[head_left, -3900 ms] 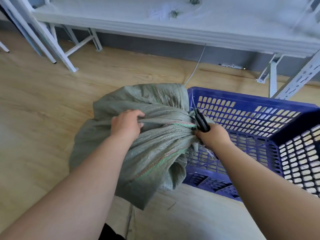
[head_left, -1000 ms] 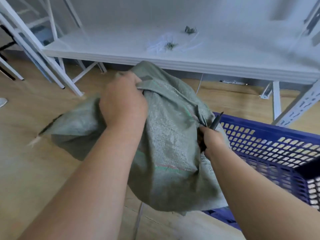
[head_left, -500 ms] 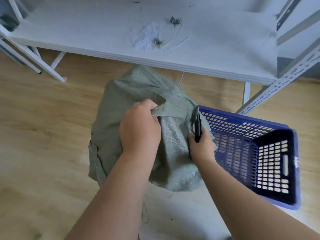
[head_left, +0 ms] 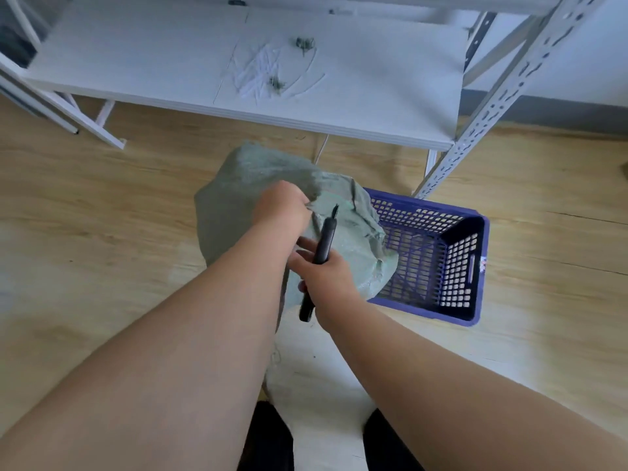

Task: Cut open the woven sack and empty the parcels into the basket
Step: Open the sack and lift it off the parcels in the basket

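Note:
A grey-green woven sack (head_left: 238,198) hangs bunched above the wooden floor, its right side draped over the left rim of a blue perforated plastic basket (head_left: 475,266). My left hand (head_left: 280,207) grips a fold at the top of the sack. My right hand (head_left: 324,271) is closed around a black cutting tool (head_left: 323,246) whose thin blade points up against the sack cloth. No parcels show, and the basket's floor that I can see holds nothing.
A white shelf board (head_left: 356,96) on a perforated metal rack (head_left: 489,107) stands behind the sack, with cut white ties and green scraps (head_left: 272,73) lying on it. A thin white cord (head_left: 321,149) hangs under the shelf. My dark trouser legs show at the bottom edge.
The view has risen and tilted down. My right hand has slid lower on the sack, so the whole tool shows; my left hand keeps its hold at the top.

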A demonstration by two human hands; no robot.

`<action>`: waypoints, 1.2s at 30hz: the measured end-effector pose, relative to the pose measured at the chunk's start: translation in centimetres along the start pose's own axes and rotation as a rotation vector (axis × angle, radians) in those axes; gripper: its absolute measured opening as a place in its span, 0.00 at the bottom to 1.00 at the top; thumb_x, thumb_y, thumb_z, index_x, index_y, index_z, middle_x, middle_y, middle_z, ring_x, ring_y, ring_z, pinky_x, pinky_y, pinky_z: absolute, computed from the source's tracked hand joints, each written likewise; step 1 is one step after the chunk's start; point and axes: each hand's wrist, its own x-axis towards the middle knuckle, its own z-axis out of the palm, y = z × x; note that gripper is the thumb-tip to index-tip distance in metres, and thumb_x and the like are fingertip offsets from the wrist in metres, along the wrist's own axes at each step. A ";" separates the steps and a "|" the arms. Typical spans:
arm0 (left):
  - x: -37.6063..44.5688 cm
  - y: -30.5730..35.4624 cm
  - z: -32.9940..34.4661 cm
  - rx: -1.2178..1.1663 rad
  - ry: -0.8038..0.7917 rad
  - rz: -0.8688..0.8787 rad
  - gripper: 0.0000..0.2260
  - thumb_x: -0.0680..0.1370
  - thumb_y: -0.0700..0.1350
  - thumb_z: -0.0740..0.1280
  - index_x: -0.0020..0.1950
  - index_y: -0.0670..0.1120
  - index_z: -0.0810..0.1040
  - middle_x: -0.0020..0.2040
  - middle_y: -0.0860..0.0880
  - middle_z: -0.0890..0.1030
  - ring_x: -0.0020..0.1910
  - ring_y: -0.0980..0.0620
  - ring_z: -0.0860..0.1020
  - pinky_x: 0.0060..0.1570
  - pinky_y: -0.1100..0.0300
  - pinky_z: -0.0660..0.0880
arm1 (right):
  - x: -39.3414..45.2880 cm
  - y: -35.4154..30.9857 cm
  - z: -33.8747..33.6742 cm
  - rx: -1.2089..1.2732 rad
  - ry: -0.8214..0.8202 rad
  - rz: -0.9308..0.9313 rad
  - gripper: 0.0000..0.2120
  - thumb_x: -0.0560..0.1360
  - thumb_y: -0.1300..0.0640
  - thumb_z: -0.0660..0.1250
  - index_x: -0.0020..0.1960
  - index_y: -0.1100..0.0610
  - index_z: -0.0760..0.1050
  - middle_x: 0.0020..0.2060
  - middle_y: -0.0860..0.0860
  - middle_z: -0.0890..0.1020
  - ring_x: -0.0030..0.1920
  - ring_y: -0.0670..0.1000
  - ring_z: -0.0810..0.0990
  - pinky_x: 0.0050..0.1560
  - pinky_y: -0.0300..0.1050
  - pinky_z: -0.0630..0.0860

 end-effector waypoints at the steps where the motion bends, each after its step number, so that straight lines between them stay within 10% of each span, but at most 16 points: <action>1: -0.2 0.5 -0.1 -0.012 -0.022 0.009 0.11 0.77 0.40 0.68 0.58 0.48 0.83 0.57 0.46 0.83 0.55 0.44 0.80 0.55 0.57 0.75 | -0.6 -0.2 0.2 0.020 -0.008 0.032 0.20 0.69 0.57 0.75 0.60 0.55 0.77 0.51 0.52 0.83 0.35 0.45 0.75 0.40 0.41 0.72; 8: -0.8 2.8 -0.3 -0.059 -0.099 0.103 0.11 0.77 0.43 0.70 0.58 0.48 0.82 0.60 0.47 0.81 0.58 0.46 0.79 0.60 0.57 0.74 | -1.4 -0.9 0.2 -0.026 0.338 0.081 0.05 0.69 0.59 0.71 0.39 0.53 0.75 0.33 0.51 0.78 0.35 0.52 0.77 0.39 0.44 0.75; 16: -1.9 -1.4 -1.2 -0.291 -0.232 0.311 0.13 0.82 0.46 0.60 0.64 0.49 0.78 0.63 0.51 0.79 0.64 0.52 0.75 0.59 0.63 0.68 | -1.0 -5.5 -3.7 0.105 0.518 0.144 0.09 0.71 0.60 0.73 0.36 0.52 0.75 0.37 0.54 0.80 0.36 0.55 0.78 0.42 0.48 0.79; 22: -4.3 -4.1 -1.7 0.098 -0.332 0.577 0.36 0.67 0.63 0.74 0.72 0.54 0.68 0.70 0.55 0.69 0.71 0.53 0.64 0.69 0.53 0.62 | -1.1 -8.2 -6.4 0.208 0.538 0.256 0.21 0.67 0.58 0.77 0.51 0.58 0.68 0.50 0.59 0.80 0.49 0.63 0.81 0.53 0.64 0.78; 28: -6.7 -3.1 1.8 0.296 -0.106 0.710 0.09 0.78 0.47 0.65 0.57 0.49 0.80 0.56 0.52 0.78 0.58 0.48 0.74 0.53 0.56 0.71 | -2.0 -10.4 -8.2 0.170 0.547 0.269 0.20 0.69 0.60 0.76 0.55 0.62 0.71 0.48 0.58 0.81 0.48 0.60 0.81 0.53 0.64 0.78; 36: -7.4 -0.5 2.5 0.311 -0.123 0.785 0.20 0.73 0.51 0.71 0.63 0.50 0.72 0.58 0.51 0.74 0.58 0.49 0.72 0.49 0.57 0.70 | -2.6 -11.0 -9.8 0.086 0.483 0.251 0.20 0.70 0.62 0.75 0.58 0.64 0.73 0.44 0.58 0.80 0.46 0.59 0.80 0.53 0.61 0.78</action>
